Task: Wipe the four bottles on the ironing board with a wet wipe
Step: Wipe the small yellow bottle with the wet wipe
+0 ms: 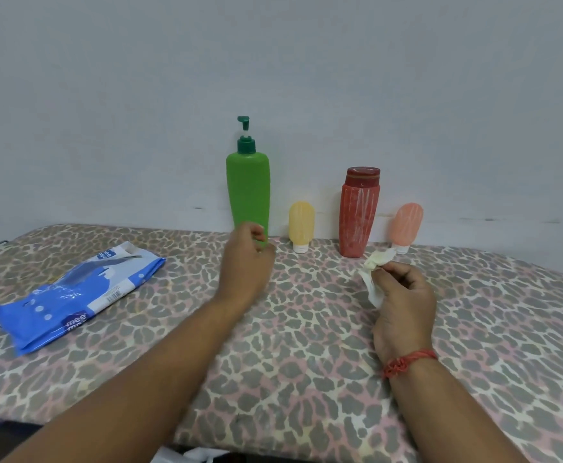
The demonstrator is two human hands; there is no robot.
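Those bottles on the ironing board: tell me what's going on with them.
A person is set to wipe them. The right hand pinches a crumpled white wet wipe; the left hand reaches to the base of the tall green pump bottle. The small yellow tube, red ribbed bottle and small pink tube stand untouched.

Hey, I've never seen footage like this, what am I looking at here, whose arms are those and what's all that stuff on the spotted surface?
There is no machine here. A person wears a camera on the head, so the single picture looks forward and down at their own arms. The spotted surface is an ironing board against a wall. At its back stand four bottles: a tall green pump bottle, a small yellow one, a red one and a small pink one. A blue pack of wipes lies on the left. The right hand holds a crumpled wipe. The left hand is at the base of the green bottle; its grip is blurred.
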